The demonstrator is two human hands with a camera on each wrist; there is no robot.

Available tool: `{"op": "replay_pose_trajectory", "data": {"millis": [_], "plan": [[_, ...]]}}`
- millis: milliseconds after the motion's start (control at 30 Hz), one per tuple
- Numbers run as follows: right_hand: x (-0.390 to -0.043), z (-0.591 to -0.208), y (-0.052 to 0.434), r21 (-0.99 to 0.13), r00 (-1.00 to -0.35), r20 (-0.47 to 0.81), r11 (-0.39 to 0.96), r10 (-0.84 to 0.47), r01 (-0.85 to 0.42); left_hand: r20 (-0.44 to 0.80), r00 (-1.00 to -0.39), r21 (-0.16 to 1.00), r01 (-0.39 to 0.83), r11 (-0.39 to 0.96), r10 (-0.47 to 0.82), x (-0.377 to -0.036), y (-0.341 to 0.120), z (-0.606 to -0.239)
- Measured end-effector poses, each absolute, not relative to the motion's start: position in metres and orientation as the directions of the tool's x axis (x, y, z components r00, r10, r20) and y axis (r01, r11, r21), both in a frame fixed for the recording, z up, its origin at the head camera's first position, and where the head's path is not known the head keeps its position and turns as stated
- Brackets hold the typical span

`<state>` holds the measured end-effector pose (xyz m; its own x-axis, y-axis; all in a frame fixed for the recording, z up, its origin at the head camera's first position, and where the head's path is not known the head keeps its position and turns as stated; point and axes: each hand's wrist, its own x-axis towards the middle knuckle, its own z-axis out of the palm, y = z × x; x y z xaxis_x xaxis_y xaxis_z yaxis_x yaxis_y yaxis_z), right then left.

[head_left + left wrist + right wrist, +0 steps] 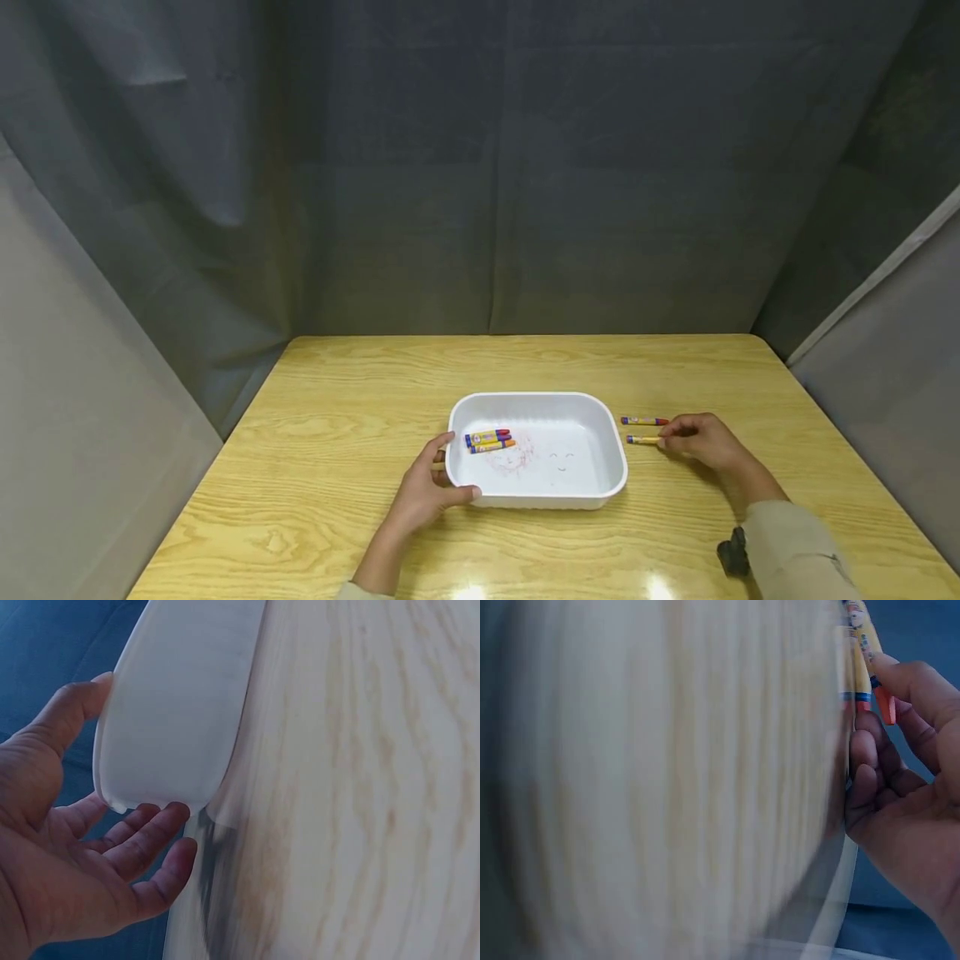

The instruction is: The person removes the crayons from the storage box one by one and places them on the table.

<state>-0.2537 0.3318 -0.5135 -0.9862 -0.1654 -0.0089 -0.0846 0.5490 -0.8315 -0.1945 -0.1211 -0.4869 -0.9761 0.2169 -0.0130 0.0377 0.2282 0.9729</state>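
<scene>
A white tray (600, 417) sits mid-table with three crayons (489, 439) lying together in its left part. My left hand (427, 492) rests against the tray's near-left corner, thumb along the front wall and fingers along the left wall. In the left wrist view that left hand (90, 855) has nearly straight fingers touching the tray (172, 712). Right of the tray, my right hand (701, 442) pinches the end of an orange crayon (642, 439) lying on the table. A red-tipped crayon (643, 421) lies just behind it. The right wrist view shows the orange crayon (870, 652) between thumb and curled fingers (862, 750).
The wooden table (337, 400) is walled by dark grey curtains (480, 167) at the back and both sides. Faint crayon scribbles (517, 457) mark the tray's floor. A black wrist camera (732, 552) sits on my right sleeve.
</scene>
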Motion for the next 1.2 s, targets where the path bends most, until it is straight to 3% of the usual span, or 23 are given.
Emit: {"op": "replay_pose_trajectory", "data": {"millis": [600,867,1200], "plan": [[-0.253,-0.505,0.329,-0.79,-0.986,-0.047,0.61,-0.158,-0.06,-0.026,-0.976,0.971,0.027,0.239,0.216,-0.194,-0.121,-0.487],[-0.246,-0.472,0.328,-0.841,-0.991,-0.025,0.539,-0.134,-0.051,-0.018,-0.976,0.971,0.035,0.236,0.215,-0.193,-0.121,-0.486],[-0.241,-0.443,0.299,-0.888,-0.971,0.012,0.444,-0.237,-0.119,-0.02,-0.977,0.973,0.029,0.227,0.214,-0.195,-0.121,-0.487]]}}
